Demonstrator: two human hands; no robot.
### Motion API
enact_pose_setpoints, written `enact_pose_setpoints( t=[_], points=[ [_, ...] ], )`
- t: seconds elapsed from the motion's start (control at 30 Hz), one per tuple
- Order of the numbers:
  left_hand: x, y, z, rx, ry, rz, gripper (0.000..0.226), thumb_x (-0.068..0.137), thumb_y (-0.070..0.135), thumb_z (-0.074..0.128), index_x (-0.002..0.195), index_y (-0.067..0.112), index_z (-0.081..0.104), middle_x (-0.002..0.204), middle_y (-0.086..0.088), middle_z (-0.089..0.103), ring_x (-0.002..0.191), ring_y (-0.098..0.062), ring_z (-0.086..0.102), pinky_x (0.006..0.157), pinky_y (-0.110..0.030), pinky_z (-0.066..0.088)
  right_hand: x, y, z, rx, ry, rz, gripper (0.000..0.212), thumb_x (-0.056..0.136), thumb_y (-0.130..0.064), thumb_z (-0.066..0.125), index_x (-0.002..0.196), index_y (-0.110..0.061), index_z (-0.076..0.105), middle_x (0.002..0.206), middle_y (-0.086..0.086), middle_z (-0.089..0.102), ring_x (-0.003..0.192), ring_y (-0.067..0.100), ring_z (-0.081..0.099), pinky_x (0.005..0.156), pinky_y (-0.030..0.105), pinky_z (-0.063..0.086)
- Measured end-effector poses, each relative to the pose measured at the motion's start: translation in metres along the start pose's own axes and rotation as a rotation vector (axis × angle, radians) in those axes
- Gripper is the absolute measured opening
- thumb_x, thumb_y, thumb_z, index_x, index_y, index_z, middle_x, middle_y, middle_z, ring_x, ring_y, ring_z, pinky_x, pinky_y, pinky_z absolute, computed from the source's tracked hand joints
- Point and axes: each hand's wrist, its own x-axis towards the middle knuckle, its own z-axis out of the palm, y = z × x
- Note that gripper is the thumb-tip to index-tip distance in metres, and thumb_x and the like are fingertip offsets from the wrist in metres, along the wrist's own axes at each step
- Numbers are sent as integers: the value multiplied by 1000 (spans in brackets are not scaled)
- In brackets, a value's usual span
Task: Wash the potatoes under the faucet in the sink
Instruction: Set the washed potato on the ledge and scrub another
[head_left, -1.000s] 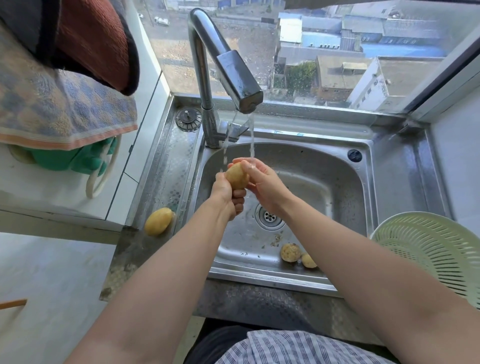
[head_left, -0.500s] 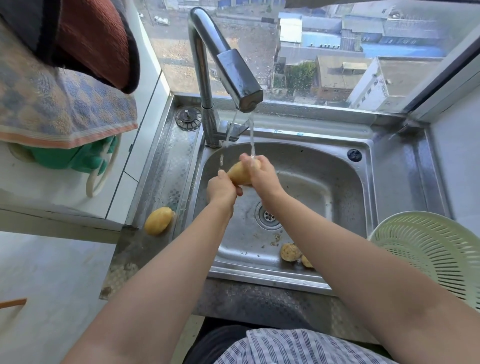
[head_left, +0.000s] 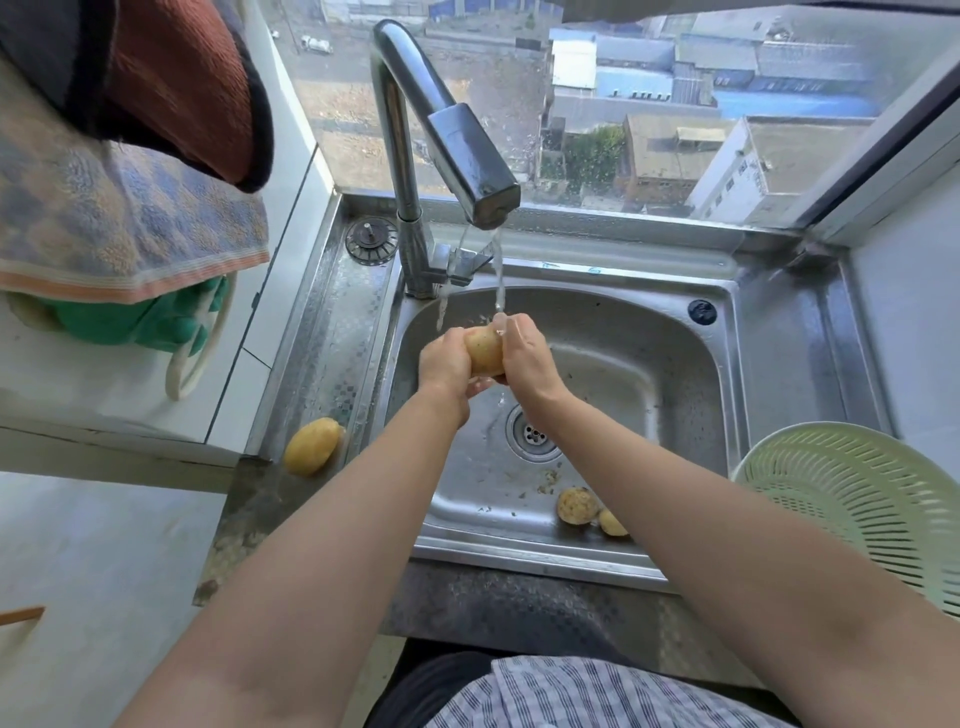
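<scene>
A yellow potato (head_left: 483, 351) is pressed between my left hand (head_left: 444, 366) and my right hand (head_left: 527, 358) over the steel sink (head_left: 675, 374). Water runs from the chrome faucet (head_left: 475, 171) onto the potato's top and my right fingers. Two dirtier potatoes lie on the sink floor near its front edge, a round one (head_left: 576, 506) and a smaller one (head_left: 613, 522) partly hidden by my right forearm. One clean potato (head_left: 311, 447) rests on the counter left of the sink.
A pale green colander (head_left: 862, 499) stands at the right of the sink. The drain (head_left: 530, 434) sits mid-basin, a black strainer plug (head_left: 371, 239) beside the faucet base. Towels (head_left: 119, 208) and a green jug (head_left: 135, 322) occupy the left ledge. A window is behind.
Both hands have rubbed and turned the potato under the stream; it now stands more upright between my palms. The other potatoes have stayed where they were.
</scene>
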Motion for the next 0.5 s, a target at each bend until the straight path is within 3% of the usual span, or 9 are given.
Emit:
enact_pose_setpoints(
  t=[0.1,0.2,0.27,0.37,0.5],
  points=[
    [0,0,-5,-9,-51,-51,29,94,44,43,105,24,60,120,-10,61,104,-26,61,84,-44,55,1,-3,0,61,16,-23,16,100,-22,37,98,-9,47,87,1,46,75,12,46,65,26,41],
    [-4,-6,-1,30,-186,13,52,91,60,42,125,22,53,116,-10,64,99,-26,66,79,-44,59,4,-4,-1,102,36,-1,16,100,-22,37,102,-10,46,90,3,50,78,14,51,65,26,44],
    [-5,-7,2,29,-158,80,43,95,47,44,119,13,56,114,-15,65,95,-28,68,73,-41,60,4,-3,-2,98,39,-1,16,100,-22,36,103,-9,46,89,2,50,79,15,52,65,26,45],
    [2,-2,1,5,-17,66,36,99,29,36,107,4,60,113,-25,63,92,-32,64,75,-43,59,3,0,-3,115,63,7,16,101,-19,35,104,-8,46,87,0,47,76,11,47,63,24,42],
    [-4,-6,-2,123,-98,98,48,99,50,33,114,12,59,107,-12,66,91,-24,67,79,-42,57,4,5,-4,139,84,29,19,101,-22,33,107,-9,46,89,1,48,78,12,48,65,25,42]
  ],
)
